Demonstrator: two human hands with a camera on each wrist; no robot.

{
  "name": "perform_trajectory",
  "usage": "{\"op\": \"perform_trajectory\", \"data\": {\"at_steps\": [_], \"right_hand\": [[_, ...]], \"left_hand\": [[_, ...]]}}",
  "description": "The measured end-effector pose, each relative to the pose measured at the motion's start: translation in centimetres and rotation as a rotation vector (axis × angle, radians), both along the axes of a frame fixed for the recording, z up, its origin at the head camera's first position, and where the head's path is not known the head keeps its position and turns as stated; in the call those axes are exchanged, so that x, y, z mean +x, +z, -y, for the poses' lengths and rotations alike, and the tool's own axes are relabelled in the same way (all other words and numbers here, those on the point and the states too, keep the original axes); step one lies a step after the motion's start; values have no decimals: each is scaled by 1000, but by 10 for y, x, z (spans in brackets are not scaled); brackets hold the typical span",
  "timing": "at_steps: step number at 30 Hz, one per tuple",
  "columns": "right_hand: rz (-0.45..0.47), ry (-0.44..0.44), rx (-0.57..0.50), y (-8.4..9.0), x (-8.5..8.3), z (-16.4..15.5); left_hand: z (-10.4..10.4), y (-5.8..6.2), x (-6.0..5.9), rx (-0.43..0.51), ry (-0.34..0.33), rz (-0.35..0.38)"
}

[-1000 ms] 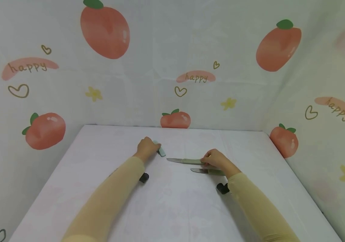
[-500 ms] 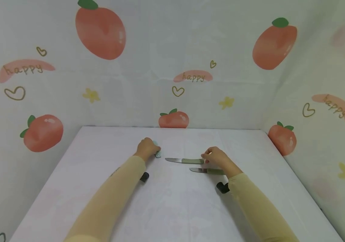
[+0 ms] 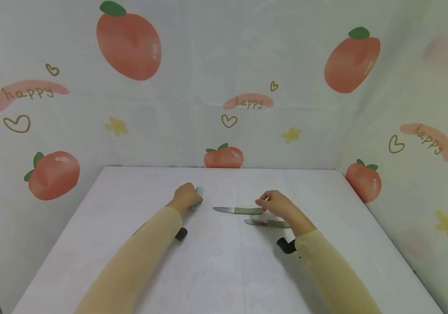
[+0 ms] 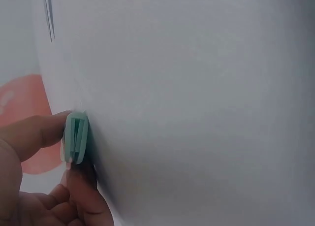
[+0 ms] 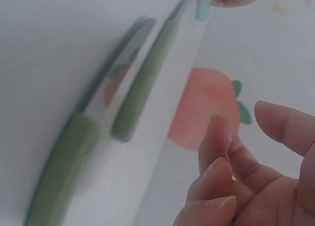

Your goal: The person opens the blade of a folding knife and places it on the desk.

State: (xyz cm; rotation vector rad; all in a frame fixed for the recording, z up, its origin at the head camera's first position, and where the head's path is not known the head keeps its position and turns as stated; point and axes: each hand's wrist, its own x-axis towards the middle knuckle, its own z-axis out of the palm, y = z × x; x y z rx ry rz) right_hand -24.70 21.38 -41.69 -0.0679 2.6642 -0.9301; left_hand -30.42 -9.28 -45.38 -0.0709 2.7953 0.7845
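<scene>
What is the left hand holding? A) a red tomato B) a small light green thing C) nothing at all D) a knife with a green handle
B: the left hand pinches a small light green thing between thumb and fingers, while both green-handled knives lie on the table near the right hand, which holds nothing.

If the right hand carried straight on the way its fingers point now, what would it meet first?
Probably the green handle of the farther knife: the right hand hovers open just off its end, fingers toward it. Depth is unclear, so it may pass just above.
</scene>
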Motion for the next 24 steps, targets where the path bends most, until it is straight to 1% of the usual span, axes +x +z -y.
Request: {"op": "perform_trajectory", "data": {"at_steps": [2, 9, 12, 15, 18, 24], "right_hand": [[-12, 20, -11, 3, 3, 2], [-34, 45, -61, 16, 14, 12], [-56, 59, -76, 19, 16, 16], [-100, 70, -88, 20, 16, 21], [-143, 67, -103, 19, 17, 28], [-221, 53, -182, 14, 20, 43]], "left_hand": [[3, -1, 1, -4, -13, -4], [13, -4, 6, -8, -35, -7], [16, -5, 10, 5, -47, -27], [17, -6, 16, 30, -59, -64], [15, -3, 23, 72, -70, -105], [5, 1, 40, 164, -105, -219]]}}
